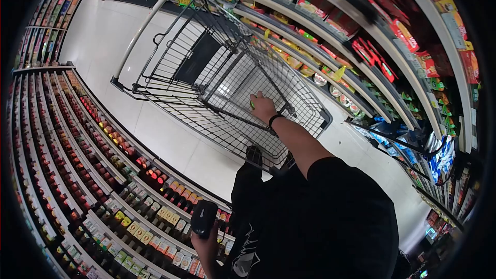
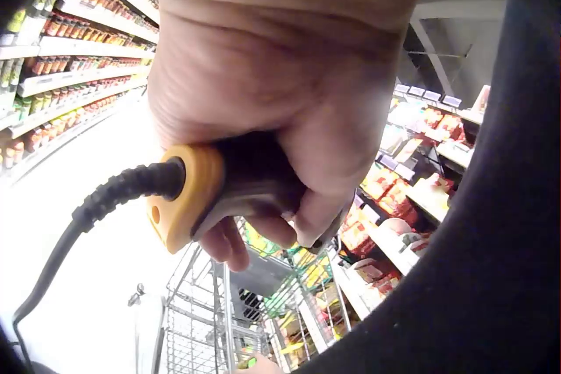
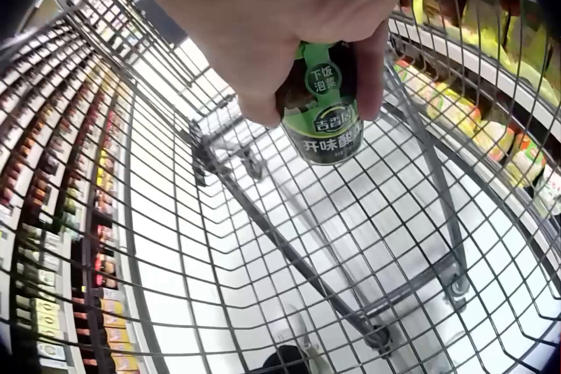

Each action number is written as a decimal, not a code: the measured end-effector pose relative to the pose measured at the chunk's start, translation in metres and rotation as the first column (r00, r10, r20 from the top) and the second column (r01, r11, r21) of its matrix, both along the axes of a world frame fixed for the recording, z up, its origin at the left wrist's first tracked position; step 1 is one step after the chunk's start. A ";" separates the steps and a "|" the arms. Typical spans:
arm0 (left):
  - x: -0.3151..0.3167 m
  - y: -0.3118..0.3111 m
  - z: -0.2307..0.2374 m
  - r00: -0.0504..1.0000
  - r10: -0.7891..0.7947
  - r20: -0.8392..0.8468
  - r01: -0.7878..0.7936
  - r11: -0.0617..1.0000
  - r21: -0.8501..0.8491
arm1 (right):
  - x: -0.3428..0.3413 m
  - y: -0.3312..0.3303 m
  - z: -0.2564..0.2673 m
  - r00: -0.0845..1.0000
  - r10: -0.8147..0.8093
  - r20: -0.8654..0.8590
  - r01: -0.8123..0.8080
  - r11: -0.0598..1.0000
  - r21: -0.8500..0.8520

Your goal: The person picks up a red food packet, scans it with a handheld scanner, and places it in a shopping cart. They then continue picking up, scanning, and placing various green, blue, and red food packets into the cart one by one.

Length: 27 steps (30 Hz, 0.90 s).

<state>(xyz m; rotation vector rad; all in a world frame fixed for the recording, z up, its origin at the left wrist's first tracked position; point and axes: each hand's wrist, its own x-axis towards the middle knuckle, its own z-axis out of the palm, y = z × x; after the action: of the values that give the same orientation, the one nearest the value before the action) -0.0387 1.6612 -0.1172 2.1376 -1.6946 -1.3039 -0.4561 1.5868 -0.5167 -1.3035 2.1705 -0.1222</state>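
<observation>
In the head view, my right hand [image 1: 264,107] reaches down inside a wire shopping cart [image 1: 181,108]. The right wrist view has this hand [image 3: 289,32] holding a small dark jar with a green label [image 3: 323,115] between thumb and fingers, above the wire floor of the cart [image 3: 263,251]. My left hand [image 1: 205,250] is outside the cart by the shelves, gripping a black handheld device [image 1: 204,219]. Seen from the left wrist, the hand [image 2: 272,85] wraps round the device's dark handle, with a yellow end [image 2: 195,194] and a coiled-sleeve cable [image 2: 114,199].
Shelves of jars and boxes [image 1: 150,217] line one side of the aisle. Across it, curved shelves hold red and green packets [image 1: 330,20]. The cart's handle bar [image 1: 147,26] points away from my body. Pale floor [image 1: 111,26] lies between, with a foot [image 1: 253,155] beside the cart.
</observation>
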 end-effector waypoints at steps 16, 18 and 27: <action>0.064 -0.015 -0.031 0.998 -0.002 -0.057 0.004 0.999 0.036 | 0.018 -0.021 -0.052 0.976 0.045 -0.215 0.039 0.929 0.369; 0.054 -0.024 -0.022 0.993 0.076 -0.088 -0.062 0.986 0.157 | 0.016 -0.025 -0.048 0.965 0.106 -0.240 0.008 0.902 0.432; -0.001 -0.059 -0.018 0.912 -0.323 -0.254 0.310 0.947 -0.088 | -0.001 0.055 0.119 0.968 -0.246 0.054 0.252 0.943 -0.218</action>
<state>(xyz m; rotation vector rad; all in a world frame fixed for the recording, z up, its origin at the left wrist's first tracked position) -0.0397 1.6024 -0.1354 1.6176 -1.9848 -1.5316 -0.4568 1.6418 -0.3974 -1.1288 2.3442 -0.4955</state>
